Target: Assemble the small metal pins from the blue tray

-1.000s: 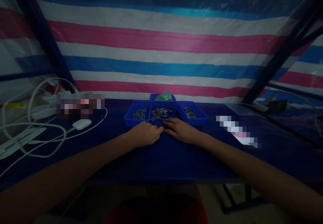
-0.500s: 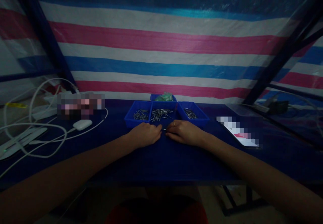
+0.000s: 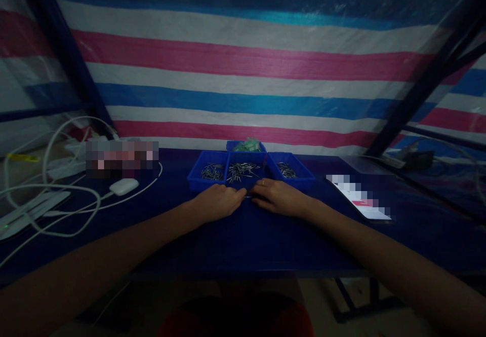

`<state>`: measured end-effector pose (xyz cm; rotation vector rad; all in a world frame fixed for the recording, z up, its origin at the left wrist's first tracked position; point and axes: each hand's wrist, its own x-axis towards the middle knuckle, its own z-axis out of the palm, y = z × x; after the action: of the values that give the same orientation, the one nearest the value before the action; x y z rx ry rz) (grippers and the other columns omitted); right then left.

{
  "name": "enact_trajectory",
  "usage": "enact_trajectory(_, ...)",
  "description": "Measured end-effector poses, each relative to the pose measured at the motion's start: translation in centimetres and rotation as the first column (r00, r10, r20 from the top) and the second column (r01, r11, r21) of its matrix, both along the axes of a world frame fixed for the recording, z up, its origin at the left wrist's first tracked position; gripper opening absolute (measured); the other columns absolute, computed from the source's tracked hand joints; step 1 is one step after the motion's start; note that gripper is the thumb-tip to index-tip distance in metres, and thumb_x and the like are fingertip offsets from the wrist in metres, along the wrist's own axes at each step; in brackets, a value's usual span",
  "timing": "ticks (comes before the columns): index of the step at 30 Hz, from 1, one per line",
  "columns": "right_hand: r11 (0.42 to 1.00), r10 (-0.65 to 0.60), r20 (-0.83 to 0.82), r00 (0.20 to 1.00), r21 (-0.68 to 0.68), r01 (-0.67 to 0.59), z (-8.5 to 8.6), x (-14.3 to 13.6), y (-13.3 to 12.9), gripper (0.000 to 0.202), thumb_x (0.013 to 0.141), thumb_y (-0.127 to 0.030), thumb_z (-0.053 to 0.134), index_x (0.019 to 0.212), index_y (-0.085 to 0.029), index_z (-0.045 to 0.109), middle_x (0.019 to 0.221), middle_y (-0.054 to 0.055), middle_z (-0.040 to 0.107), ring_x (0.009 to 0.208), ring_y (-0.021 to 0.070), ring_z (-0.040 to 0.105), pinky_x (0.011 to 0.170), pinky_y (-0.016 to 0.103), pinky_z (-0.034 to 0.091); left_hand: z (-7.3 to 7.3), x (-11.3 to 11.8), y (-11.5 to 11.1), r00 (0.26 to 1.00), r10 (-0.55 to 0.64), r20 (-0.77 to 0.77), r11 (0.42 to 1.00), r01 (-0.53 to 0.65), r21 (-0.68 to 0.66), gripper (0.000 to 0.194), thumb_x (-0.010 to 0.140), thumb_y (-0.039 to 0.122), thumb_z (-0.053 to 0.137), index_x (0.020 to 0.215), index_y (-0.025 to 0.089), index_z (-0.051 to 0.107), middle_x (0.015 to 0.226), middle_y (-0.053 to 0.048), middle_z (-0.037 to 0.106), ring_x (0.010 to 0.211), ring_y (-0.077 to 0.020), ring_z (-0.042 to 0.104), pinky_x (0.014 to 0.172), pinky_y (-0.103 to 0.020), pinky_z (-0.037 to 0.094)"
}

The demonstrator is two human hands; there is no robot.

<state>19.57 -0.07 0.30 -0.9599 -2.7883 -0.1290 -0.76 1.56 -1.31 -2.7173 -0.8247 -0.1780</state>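
Note:
Both hands meet low over the blue table, in front of the bins. My left hand (image 3: 222, 201) is closed, its fingertips pinching one end of a thin, shiny metal piece (image 3: 248, 197). From the other side, my right hand (image 3: 279, 196) is closed on the opposite end of that piece; a ring shows on one finger. The piece is too small and dark to name its kind. Just beyond the hands, slim metal pieces fill the left blue bin (image 3: 193, 176) and the right blue bin (image 3: 307, 174). A loose heap of metal pieces (image 3: 241, 170) lies between them.
Behind the heap stands another blue bin (image 3: 230, 146) holding a green plastic bag (image 3: 248, 145). At left are white cables (image 3: 99, 202) and a white adapter (image 3: 124, 187). A lit phone (image 3: 374, 210) lies at right. Striped sheeting (image 3: 243, 66) hangs behind.
My two hands have shifted very slightly to the right, still joined by the thin metal piece. The bins, heap and phone stay where they were.

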Motion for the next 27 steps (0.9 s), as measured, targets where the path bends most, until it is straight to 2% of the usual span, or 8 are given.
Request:
enact_trajectory(5,1.000,-0.009,0.004,1.000,0.011,0.008,-0.14,0.07,0.04,0.013,0.085,-0.024,0.042,0.086,-0.015,0.052,0.078,0.005,0.053,0.072,0.0141,0.051,0.067,0.027,0.042,0.11,0.00,-0.11,1.000,-0.007,0.006,1.000,0.006,0.025,0.017,0.088,0.024,0.033,0.090,0.015,0.048,0.067,-0.002,0.061,0.051,-0.0139,0.058,0.044,-0.023,0.037)
enact_trajectory(11,1.000,0.004,0.012,1.000,0.027,-0.004,-0.05,0.18,0.08,0.018,0.087,-0.025,0.038,0.084,-0.015,0.052,0.076,0.004,0.053,0.071,0.0139,0.051,0.067,0.027,0.041,0.57,0.05,-0.40,0.995,-0.094,0.030,0.992,0.091,0.083,0.019,0.089,0.024,0.032,0.086,0.016,0.050,0.072,-0.001,0.059,0.059,-0.0138,0.059,0.046,-0.022,0.039)
enact_trajectory(18,0.999,0.045,0.001,0.999,0.015,-0.045,0.45,0.25,-0.12,0.025,0.089,-0.026,0.034,0.083,-0.014,0.055,0.074,0.004,0.053,0.069,0.0120,0.050,0.066,0.026,0.039,0.43,0.06,-0.10,0.978,-0.137,0.159,0.990,0.128,0.063,0.025,0.091,0.030,0.032,0.093,0.015,0.052,0.079,-0.002,0.058,0.068,-0.0108,0.058,0.055,-0.020,0.043)
enact_trajectory(23,0.997,0.070,0.002,0.998,0.037,-0.070,0.30,0.23,-0.03,0.029,0.090,-0.028,0.032,0.082,-0.014,0.055,0.072,0.004,0.053,0.066,0.0119,0.049,0.064,0.025,0.038,0.36,-0.10,0.00,0.951,-0.238,0.199,0.969,0.218,0.117,0.028,0.091,0.028,0.031,0.087,0.015,0.055,0.076,-0.002,0.057,0.069,-0.0097,0.056,0.057,-0.019,0.044)
enact_trajectory(27,0.997,0.069,0.006,0.998,0.042,-0.069,0.29,0.20,0.01,0.029,0.090,-0.028,0.032,0.080,-0.013,0.055,0.071,0.003,0.053,0.064,0.0116,0.048,0.063,0.025,0.038,0.50,-0.25,0.02,0.913,-0.332,0.237,0.938,0.294,0.181,0.024,0.090,0.024,0.034,0.095,0.015,0.056,0.091,-0.004,0.059,0.082,-0.0116,0.055,0.069,-0.023,0.046)
